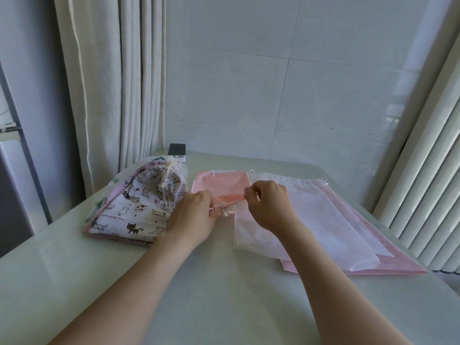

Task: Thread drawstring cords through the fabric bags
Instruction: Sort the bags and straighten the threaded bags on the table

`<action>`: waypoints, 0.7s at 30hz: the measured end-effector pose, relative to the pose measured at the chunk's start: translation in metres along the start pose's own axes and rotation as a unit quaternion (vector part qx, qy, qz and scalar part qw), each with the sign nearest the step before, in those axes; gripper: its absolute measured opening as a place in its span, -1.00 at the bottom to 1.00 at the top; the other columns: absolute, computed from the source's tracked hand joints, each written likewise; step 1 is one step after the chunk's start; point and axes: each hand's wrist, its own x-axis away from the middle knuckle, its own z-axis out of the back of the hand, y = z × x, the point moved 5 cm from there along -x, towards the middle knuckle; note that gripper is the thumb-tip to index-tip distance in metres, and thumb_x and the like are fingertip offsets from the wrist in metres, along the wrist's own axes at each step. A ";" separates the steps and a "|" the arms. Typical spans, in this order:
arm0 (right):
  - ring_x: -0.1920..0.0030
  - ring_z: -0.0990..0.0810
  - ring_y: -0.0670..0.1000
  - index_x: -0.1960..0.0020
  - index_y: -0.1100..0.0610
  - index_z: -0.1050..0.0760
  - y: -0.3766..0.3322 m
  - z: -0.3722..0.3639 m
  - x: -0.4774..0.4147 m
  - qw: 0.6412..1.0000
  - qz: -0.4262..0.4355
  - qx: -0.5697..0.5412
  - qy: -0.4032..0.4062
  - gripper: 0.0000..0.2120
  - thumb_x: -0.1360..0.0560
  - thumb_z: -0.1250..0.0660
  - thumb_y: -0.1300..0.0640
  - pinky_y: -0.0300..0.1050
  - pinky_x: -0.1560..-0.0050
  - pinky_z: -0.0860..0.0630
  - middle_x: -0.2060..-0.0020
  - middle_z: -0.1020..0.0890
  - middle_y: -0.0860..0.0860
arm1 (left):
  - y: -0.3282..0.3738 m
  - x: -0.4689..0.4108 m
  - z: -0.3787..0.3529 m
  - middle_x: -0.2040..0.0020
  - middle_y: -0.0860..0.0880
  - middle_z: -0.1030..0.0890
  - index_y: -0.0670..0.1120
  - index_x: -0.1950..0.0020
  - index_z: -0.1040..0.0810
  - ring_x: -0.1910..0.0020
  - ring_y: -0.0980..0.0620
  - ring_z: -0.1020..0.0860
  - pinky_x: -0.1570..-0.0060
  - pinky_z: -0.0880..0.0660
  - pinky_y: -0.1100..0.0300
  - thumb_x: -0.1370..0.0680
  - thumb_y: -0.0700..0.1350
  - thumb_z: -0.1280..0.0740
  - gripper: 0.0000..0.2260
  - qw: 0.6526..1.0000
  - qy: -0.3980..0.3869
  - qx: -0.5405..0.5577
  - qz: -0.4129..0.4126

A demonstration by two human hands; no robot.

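Threading is judged partial: cat-print bag (139, 202) is corded, pink bag (221, 183) is pinched at its mouth by left hand (194, 217) and right hand (268, 205), flat bags (336, 220) are seemingly left.

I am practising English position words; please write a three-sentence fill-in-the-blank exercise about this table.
1. The left hand and right hand pinch the pink fabric bag; the white cat-print drawstring bag lies to its ____.
2. The stack of flat white and pink bags lies nearest the ____ hand.
3. The dark rectangular device stands beside the pale ____.
Answers: left; right; curtain.
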 end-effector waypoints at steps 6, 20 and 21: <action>0.01 -0.53 0.09 0.01 0.00 -0.72 -0.010 0.003 0.007 0.994 0.064 0.083 0.003 -0.79 -0.61 -0.39 -0.09 0.05 -0.11 -0.46 0.05 -0.51 0.01 | 0.002 0.001 -0.002 0.11 0.05 -0.69 0.08 0.02 -0.68 0.04 -0.12 -0.65 0.14 -0.59 0.02 -0.59 0.04 -0.41 -0.92 1.000 -0.012 -0.002 0.015; 0.15 -0.52 0.13 0.12 0.25 -0.55 -0.017 -0.011 0.009 0.997 0.049 -0.026 -0.061 -0.74 -0.66 -0.27 0.13 0.04 0.12 -0.48 0.25 -0.63 0.09 | 0.004 -0.001 0.001 0.04 0.03 -0.56 -0.05 -0.02 -0.51 -0.03 -0.07 -0.51 0.25 -0.31 0.21 -0.63 -0.14 -0.24 -0.93 0.977 -0.078 0.132 0.149; 0.15 -0.53 0.13 0.14 0.25 -0.55 -0.018 -0.012 0.010 0.996 0.047 -0.031 -0.063 -0.73 -0.66 -0.28 0.11 0.02 0.13 -0.48 0.27 -0.63 0.08 | 0.004 -0.002 -0.001 0.04 0.02 -0.56 -0.04 -0.01 -0.49 -0.02 -0.06 -0.51 0.24 -0.32 0.19 -0.64 -0.11 -0.22 -0.93 0.974 -0.080 0.150 0.151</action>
